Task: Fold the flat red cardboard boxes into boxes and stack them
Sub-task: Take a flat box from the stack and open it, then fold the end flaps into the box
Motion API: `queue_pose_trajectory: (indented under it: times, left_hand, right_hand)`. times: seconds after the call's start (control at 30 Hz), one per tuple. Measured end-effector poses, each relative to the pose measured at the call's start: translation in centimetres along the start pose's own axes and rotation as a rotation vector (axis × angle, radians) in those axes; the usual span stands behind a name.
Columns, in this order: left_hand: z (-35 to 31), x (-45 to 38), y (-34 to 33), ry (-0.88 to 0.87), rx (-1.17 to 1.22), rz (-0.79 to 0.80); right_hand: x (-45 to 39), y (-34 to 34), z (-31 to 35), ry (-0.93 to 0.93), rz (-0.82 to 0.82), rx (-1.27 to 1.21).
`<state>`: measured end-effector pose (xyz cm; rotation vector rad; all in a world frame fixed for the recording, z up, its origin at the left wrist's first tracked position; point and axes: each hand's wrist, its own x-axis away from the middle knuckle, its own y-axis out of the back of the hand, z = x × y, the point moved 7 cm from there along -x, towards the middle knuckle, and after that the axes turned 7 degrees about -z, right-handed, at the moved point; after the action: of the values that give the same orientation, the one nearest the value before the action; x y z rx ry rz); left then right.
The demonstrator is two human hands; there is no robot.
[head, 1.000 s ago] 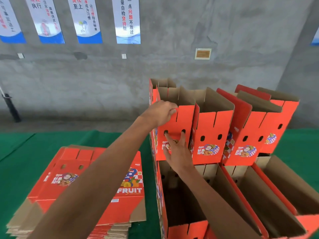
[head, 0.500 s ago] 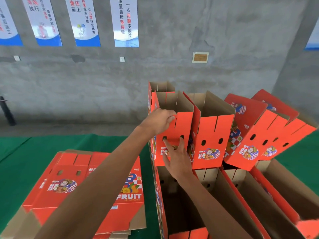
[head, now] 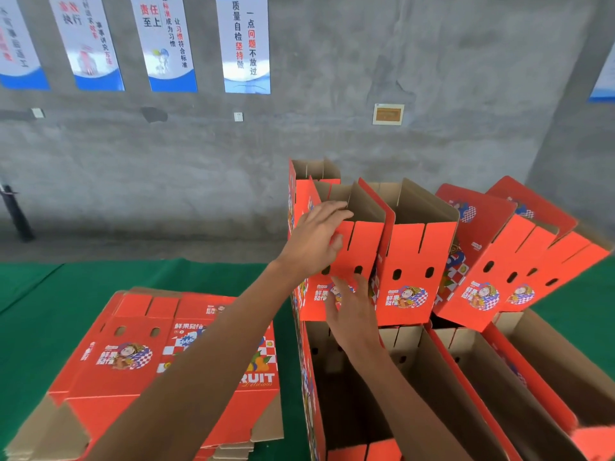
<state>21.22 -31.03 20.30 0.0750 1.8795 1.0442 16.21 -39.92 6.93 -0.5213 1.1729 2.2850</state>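
Note:
A folded red box stands upright on the left end of the upper row, on top of larger open boxes. My left hand reaches over its top rim with the fingers stretched out and the thumb on the red front. My right hand lies flat against the box's lower front, fingers spread. A second upright box stands right beside it. A stack of flat red boxes lies on the green table at the left.
Two more folded boxes lean to the right at the end of the upper row. Another box stands behind the one I touch. The green table runs up to a grey concrete wall with posters.
The fingers of my left hand have straightened over the rim. The two right-hand boxes have tipped over to the right. My right hand stays flat on the box front.

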Motion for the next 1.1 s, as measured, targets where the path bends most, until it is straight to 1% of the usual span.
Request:
queue_pose_trajectory:
  times: [0.07,0.1,0.17,0.23,0.27,0.3,0.37,0.43,0.47,0.5,0.57,0.7,0.8,0.9,0.97,1.03,1.1]
  left_hand:
    - [0.2,1.1,0.6,0.008,0.023,-0.071]
    - [0.7,2.1,0.9,0.033,0.044,-0.098]
    - [3.0,5.2,1.3,0.143,0.101,-0.126]
    - [6.5,9.8,1.1,0.305,0.098,-0.103]
    - [8.8,12.6,1.0,0.407,0.02,-0.053]
    - [11.6,15.8,1.0,0.526,-0.11,0.031]
    - [17.6,23.7,1.8,0.82,-0.353,0.294]
    - [22.1,31.5,3.7,1.083,-0.43,0.517]
    - [23.5,34.6,4.6,1.159,-0.448,0.581]
    - [24.3,37.0,5.5,1.198,-0.47,0.612]
    - [25.0,39.4,6.8,1.179,-0.511,0.588]
    - [24.8,40.9,7.4,1.079,-0.556,0.566]
    - [24.5,42.8,7.8,1.056,-0.553,0.577]
    - [24.3,43.0,8.2,1.028,-0.535,0.616]
    - [23.8,42.4,8.2,1.026,-0.544,0.655]
    - [22.6,41.7,8.4,1.048,-0.556,0.653]
    - [21.0,40.7,8.6,1.002,-0.564,0.619]
  right_hand:
    - [0.5,0.7,0.7,0.003,-0.069,-0.078]
    - [0.9,0.5,1.4,0.026,-0.076,-0.12]
    - [2.0,-1.0,2.9,0.073,-0.023,-0.173]
    - [3.4,-3.6,3.5,0.056,0.092,-0.213]
    - [4.2,-5.3,3.5,0.022,0.171,-0.24]
    - [5.1,-7.1,3.6,-0.03,0.27,-0.266]
    - [7.8,-11.3,3.9,-0.145,0.501,-0.265]
    - [10.7,-15.3,3.8,-0.144,0.656,-0.151]
    - [12.1,-17.0,3.4,-0.154,0.709,-0.097]
    - [13.4,-18.3,2.7,-0.186,0.754,-0.052]
    - [15.2,-20.1,1.2,-0.26,0.793,-0.009]
    - [16.4,-21.1,-0.1,-0.396,0.79,-0.048]
    - [16.6,-20.7,0.0,-0.453,0.696,-0.047]
    - [16.5,-18.8,0.5,-0.517,0.544,-0.099]
    - [16.4,-16.9,1.4,-0.525,0.448,-0.206]
    - [16.7,-15.2,2.9,-0.517,0.42,-0.32]
    - [17.1,-13.6,4.4,-0.512,0.398,-0.397]
